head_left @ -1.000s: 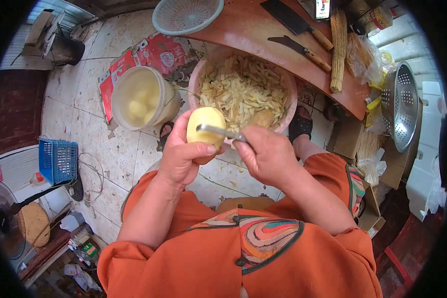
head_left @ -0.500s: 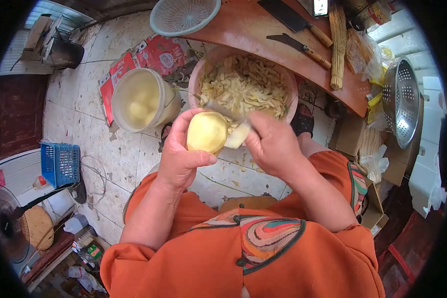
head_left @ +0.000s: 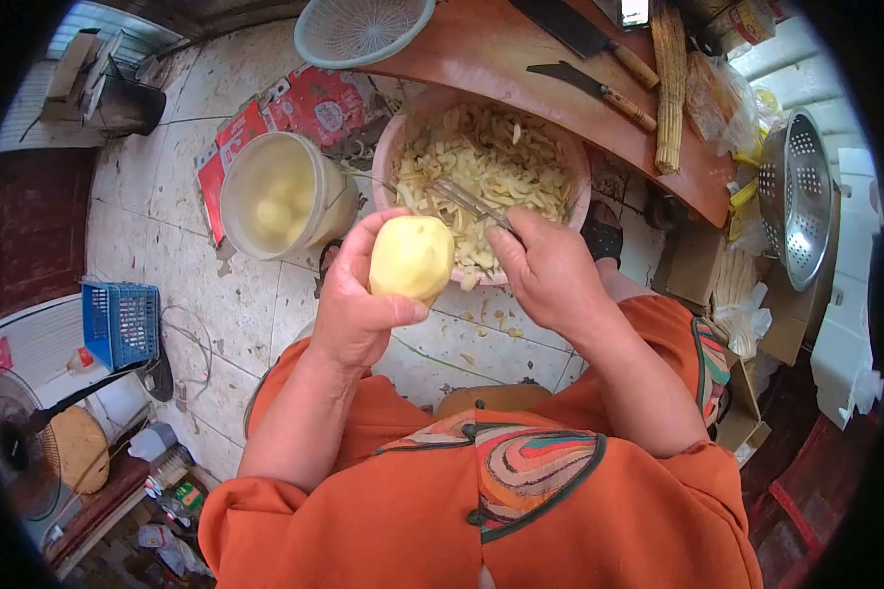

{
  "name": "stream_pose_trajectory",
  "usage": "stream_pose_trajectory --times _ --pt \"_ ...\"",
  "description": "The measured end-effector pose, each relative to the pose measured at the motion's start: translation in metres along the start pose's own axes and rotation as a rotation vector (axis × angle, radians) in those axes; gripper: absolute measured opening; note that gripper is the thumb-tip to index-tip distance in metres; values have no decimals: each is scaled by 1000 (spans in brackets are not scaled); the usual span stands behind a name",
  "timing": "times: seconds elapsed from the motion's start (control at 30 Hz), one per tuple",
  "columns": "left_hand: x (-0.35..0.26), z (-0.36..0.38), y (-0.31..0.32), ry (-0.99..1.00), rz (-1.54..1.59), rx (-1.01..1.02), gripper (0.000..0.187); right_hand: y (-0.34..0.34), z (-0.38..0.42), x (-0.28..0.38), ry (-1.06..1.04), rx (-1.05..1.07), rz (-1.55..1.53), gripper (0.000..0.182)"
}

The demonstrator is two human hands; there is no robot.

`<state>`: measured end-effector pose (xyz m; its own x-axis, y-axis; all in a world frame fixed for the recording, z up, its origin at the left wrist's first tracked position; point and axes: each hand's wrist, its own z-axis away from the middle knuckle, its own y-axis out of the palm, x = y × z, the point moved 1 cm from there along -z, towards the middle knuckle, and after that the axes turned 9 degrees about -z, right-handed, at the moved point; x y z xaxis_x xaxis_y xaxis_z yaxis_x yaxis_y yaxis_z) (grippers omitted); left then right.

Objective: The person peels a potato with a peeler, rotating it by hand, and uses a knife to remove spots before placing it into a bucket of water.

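Observation:
A pale yellow peeled potato rests in my left hand, with the fingers and thumb wrapped round it. My right hand grips a metal peeler by its handle. The peeler's blade end points up and left, apart from the potato. Below both hands stands a pink basin heaped with peelings. To the left, a whitish plastic bucket holds several peeled potatoes in cloudy liquid.
On the reddish-brown table lie a cleaver, a knife and a straw bundle. A pale colander sits at its left end. A steel colander stands right; a blue crate and a fan are left.
The peeler has moved away from the potato, up and to the right. A strip of peel beside the blade is gone from there. The left hand stays almost in place.

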<state>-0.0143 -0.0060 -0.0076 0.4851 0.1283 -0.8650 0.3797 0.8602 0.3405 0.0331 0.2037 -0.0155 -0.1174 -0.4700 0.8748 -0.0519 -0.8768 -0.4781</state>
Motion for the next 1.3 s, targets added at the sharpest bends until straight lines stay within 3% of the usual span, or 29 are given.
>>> stream_pose_trajectory --times 0.2,0.33,0.4,0.43,0.53,0.77,0.9,1.1,1.3 --pt "-2 -3 -2 -104 9 -64 87 11 15 20 -139 100 31 28" --pt "-1 -1 -1 -168 -17 -46 88 10 6 1 -85 85 71 28" --pt "-1 5 4 -94 -7 29 89 8 -7 -27 213 116 208 30" --pt "-2 5 5 -23 9 107 90 9 -3 -28 223 101 205 30" --pt "-3 2 2 -55 57 51 93 8 -4 -20 137 45 -2 32" --pt "-8 0 6 -118 101 43 85 10 -7 -11 90 37 -46 32" --pt "-7 -6 17 -65 175 40 80 5 -14 -24 126 62 97 31" --pt "-18 -13 45 -30 204 -22 75 -26 -69 -55 219 -114 420 29" --pt "-18 -21 56 -97 254 42 69 -67 -121 -81 325 -20 833 31"
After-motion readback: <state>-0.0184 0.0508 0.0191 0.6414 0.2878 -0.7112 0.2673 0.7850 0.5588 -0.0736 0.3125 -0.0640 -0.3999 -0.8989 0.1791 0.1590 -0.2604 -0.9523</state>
